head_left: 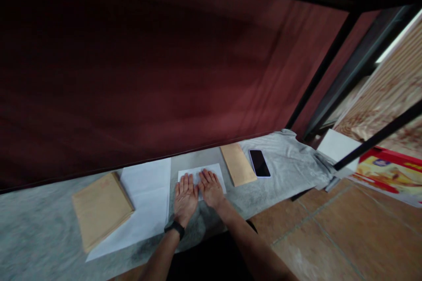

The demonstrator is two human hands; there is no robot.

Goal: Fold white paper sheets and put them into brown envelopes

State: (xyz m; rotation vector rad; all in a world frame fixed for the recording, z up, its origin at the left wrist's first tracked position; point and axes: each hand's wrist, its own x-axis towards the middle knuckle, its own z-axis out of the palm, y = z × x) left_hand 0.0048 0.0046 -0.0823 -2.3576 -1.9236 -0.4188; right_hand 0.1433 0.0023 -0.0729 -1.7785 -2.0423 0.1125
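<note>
A small white sheet of paper [213, 169], perhaps folded, lies on the grey cloth-covered surface in front of me. Both hands press flat on it, side by side. My left hand [186, 196], with a dark band on the wrist, covers its left part, fingers stretched out. Beside it, my right hand [210, 188] rests on the middle with its fingers slightly spread. Just to the right lies a single brown envelope [238, 164]. On the left, a stack of brown envelopes [102, 210] sits partly over larger white sheets [148, 197].
A phone [260, 163] lies face up right of the single envelope. The grey cloth [290, 162] is wrinkled at its right end. A dark red panel [184, 96] rises behind the surface. Black metal bars [325, 70], a red-and-yellow box [389, 175] and floor tiles [329, 228] are at right.
</note>
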